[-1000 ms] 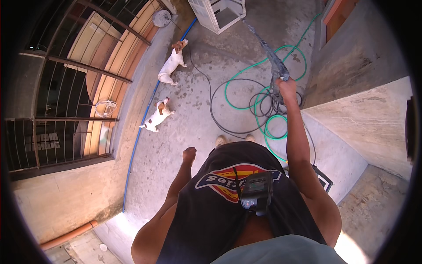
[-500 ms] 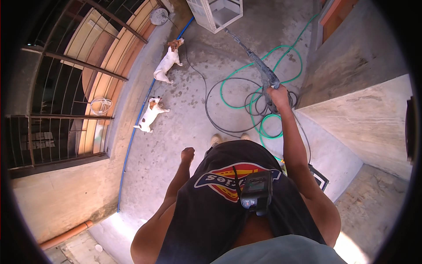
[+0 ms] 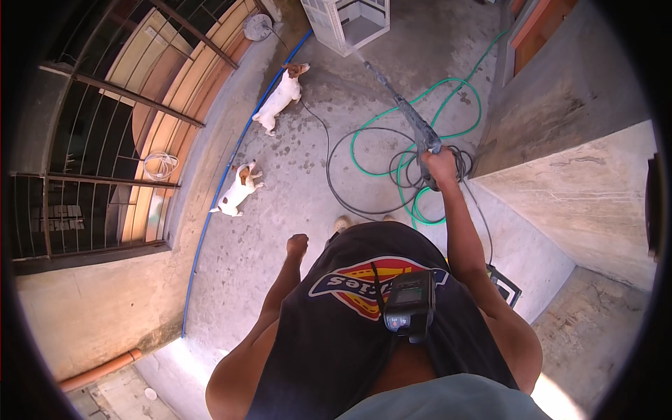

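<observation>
The right hand [image 3: 441, 166], wrapped round the spray gun [image 3: 418, 130], has swung its mist [image 3: 355, 52] leftward, wetting the white cabinet [image 3: 326, 29] ahead; the left hand [image 3: 297, 245] curls, seemingly empty.

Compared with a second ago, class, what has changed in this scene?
The right hand drew the spray wand left and back; spray now shows plainly between its tip and the white cabinet. The farther dog shifted slightly right. Nothing was taken hold of or let go; the grip, left hand and cabinet stayed as before.

Dogs [image 3: 280, 101] left of hose loops [image 3: 415, 205]; cabinet [image 3: 325, 26] beyond both; spray gun [image 3: 414, 120] in right hand [image 3: 441, 165].
</observation>
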Demonstrator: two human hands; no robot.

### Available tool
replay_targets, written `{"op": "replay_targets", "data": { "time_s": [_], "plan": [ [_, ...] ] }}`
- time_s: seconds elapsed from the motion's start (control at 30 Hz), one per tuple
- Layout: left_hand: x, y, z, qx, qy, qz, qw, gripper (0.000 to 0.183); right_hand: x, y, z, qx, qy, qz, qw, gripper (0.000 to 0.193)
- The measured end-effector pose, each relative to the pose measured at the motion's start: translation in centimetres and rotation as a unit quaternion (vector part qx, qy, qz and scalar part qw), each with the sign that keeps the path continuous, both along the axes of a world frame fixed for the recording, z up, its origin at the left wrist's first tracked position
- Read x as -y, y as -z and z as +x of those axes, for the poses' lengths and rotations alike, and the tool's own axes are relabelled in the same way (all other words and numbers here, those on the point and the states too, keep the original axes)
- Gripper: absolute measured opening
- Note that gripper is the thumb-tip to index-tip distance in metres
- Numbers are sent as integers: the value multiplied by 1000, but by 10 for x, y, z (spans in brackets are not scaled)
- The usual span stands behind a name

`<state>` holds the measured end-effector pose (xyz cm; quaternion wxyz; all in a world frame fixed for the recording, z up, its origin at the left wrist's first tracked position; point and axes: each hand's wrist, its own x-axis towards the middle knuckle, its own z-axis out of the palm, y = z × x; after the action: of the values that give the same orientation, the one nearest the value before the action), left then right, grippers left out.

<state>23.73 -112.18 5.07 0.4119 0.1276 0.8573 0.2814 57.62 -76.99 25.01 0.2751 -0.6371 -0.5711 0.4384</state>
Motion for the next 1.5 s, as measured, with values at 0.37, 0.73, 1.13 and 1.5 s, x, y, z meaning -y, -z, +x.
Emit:
{"op": "replay_targets", "data": {
  "time_s": [0.37, 0.73, 1.13, 1.5],
  "plan": [
    [-5, -4, -5, 10, 27, 12, 1000, 16, 8, 61, 0, -2, 30, 6, 1000, 31],
    [2, -6, -7, 29, -4, 16, 999, 13, 0, 19, -3, -32, 108, 45, 993, 27],
    [1, -12, -12, 57, -38, -11, 998, 15, 5, 27, 3, -50, 139, 32, 989, 30],
    [0, 15, -15, 40, 42, -35, 998, 16, 11, 15, 19, -41, 145, 87, 985, 27]
  ]
}}
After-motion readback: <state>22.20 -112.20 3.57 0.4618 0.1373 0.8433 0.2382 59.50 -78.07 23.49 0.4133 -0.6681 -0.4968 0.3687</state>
